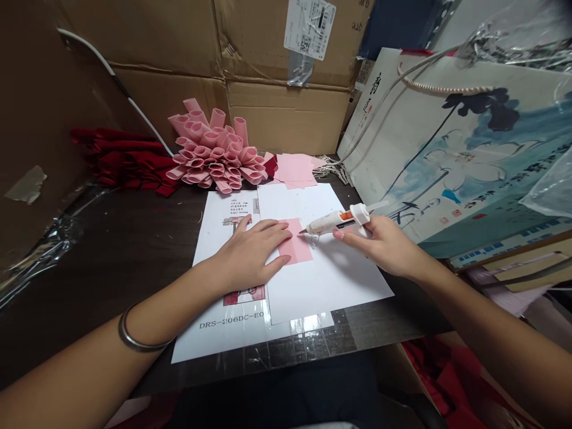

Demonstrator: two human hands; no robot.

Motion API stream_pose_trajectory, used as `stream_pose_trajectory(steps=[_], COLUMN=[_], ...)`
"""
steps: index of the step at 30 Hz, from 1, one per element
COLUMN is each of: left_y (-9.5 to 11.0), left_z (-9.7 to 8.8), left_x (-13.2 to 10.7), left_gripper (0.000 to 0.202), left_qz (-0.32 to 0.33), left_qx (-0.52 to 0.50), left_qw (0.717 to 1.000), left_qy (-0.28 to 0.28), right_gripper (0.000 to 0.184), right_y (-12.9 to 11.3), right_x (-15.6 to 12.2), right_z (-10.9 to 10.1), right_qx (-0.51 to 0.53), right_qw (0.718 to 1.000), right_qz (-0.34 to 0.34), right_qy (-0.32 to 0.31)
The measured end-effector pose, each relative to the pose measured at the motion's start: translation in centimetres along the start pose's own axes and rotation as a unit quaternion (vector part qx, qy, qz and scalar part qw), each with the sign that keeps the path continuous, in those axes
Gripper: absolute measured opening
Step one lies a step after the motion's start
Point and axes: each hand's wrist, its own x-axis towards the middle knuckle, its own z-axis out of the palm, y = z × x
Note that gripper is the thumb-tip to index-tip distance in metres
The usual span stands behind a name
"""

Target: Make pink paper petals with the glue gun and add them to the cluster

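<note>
A small pink sheet (298,253) lies flat on white paper (330,286) in the middle of the table. My left hand (252,253) rests palm down with fingers spread, its fingertips pressing on the sheet's left part. In my right hand (382,241) is a white glue gun (330,221), gripped by its handle. The gun's nozzle points left, at the right part of the pink sheet; whether it touches cannot be made out. Beside the nozzle is a small thin loop (314,241) on the white paper.
Behind the papers stands a pile of rolled pink pieces (214,149), with folded dark red pieces (134,167) to its left. Flat pink sheets (297,170) and metal clips (335,171) lie at the back. Cardboard (286,113) and a painted paper bag (447,161) border the table.
</note>
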Motion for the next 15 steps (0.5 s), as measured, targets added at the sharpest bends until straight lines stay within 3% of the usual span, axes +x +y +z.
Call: stream_pose_trajectory(steps=[10,15], left_y=[0.0,-0.2], left_z=[0.0,0.3], left_x=[0.1,0.0], left_gripper=[0.042,0.042], left_qz=[0.005,0.011], left_qx=[0.003,0.006], left_qw=[1.0,1.0], left_qy=[0.004,0.01], right_gripper=[0.03,0.03], right_y=[-0.1,0.5], right_x=[-2.4,-2.7], right_z=[-0.6,-1.0], right_qx=[-0.056,-0.083], right_qw=[0.998,0.996], right_qz=[-0.008,-0.016], right_qy=[-0.024,-0.002])
